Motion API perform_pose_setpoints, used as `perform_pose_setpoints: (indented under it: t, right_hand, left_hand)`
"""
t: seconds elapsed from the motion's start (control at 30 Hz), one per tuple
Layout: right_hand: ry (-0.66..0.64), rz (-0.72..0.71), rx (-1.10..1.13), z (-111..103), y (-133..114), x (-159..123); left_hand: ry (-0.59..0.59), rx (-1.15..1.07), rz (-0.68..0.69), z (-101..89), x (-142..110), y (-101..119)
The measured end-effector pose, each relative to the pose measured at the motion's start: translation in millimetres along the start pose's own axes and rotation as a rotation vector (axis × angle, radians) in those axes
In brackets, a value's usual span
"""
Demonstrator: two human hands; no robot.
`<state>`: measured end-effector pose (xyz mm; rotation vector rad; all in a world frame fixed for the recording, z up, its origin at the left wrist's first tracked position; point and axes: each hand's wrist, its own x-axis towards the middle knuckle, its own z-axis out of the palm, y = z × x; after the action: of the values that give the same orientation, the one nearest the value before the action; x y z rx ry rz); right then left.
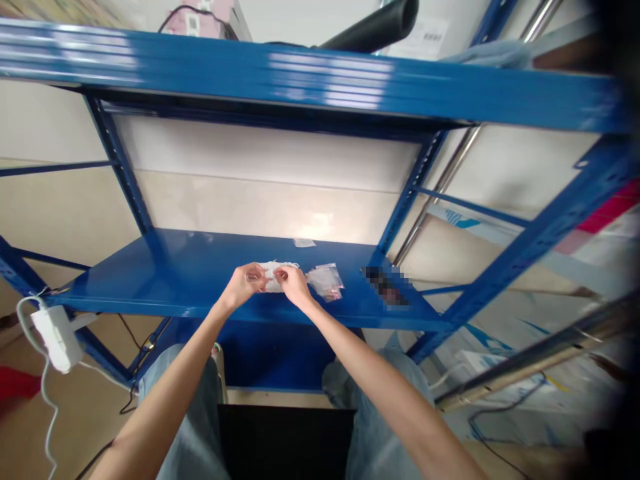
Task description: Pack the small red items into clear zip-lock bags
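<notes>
Head view: I see left hand (243,285) and right hand (295,285) both pinching crumpled white item (273,277), frame centre, over blue steel shelf (115,290). Clear plastic packets (325,281) just beside it, 3 o'clock; white paper scrap (304,243) at 12 o'clock.

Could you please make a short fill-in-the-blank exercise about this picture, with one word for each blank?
1. The left hand and the right hand pinch a small ____ item between them.
2. The metal shelf below the hands is ____.
3. A clear plastic bag lies on the shelf to the ____ of the hands.
4. A white adapter with a cable is on the ____ side of the view.

Missing words: white; blue; right; left.
</notes>
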<state>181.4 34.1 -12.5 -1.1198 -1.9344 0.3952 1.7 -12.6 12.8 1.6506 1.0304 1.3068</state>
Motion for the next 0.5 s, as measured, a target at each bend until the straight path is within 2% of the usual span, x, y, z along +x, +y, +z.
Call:
perform_pose_setpoints:
  t: [0.07, 0.2, 0.27, 0.4, 0.5]
  right_hand:
    - [0.007, 0.022, -0.018, 12, 9, 17]
    - [-0.052, 0.011, -0.044, 27, 20, 47]
    - [-0.106, -0.025, -0.026, 30, 25, 59]
    - [-0.097, -0.081, -0.033, 34, 33, 68]
    - [-0.085, -0.111, -0.080, 36, 38, 67]
  left_hand:
    - [0.027, -0.008, 0.001, -11.1, 17, 0]
    - [0.259, 0.108, 0.123, -23.9, 44, -3]
    - [0.321, 0.060, 0.097, -26.6, 54, -3]
    - [0.249, -0.139, -0.062, -31.5, 66, -3]
    - [0.209, -0.208, -0.118, -34.8, 71, -7]
